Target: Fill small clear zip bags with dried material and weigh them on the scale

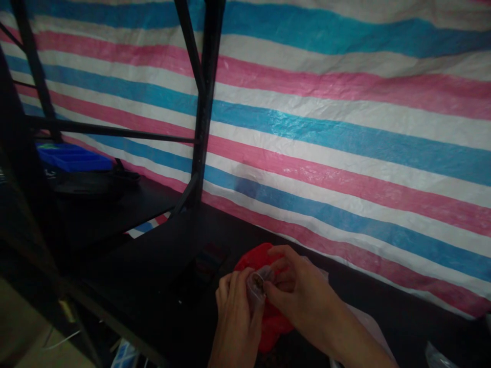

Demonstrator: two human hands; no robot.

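Note:
My left hand (236,306) is wrapped round a small clear plastic bag (255,294), its fingers closed on the bag's left side. Something small and brownish shows inside the bag's mouth, too dim to name. On the other side, my right hand (295,286) has thumb and fingers pinched at the bag's rim. Whether its fingertips also grip some of the contents is hidden. Beneath both hands lies a red, soft-edged thing (255,255) that looks like a plastic bag or shallow dish. Whitish see-through plastic (370,327) lies under my right forearm.
A black tabletop (153,276) carries a dark flat object (209,258) left of the hands. Black metal shelf posts (203,112) rise behind it. Blue trays (72,156) sit at the far left. A striped plastic sheet (345,128) hangs along the back. Clear plastic (439,355) lies at lower right.

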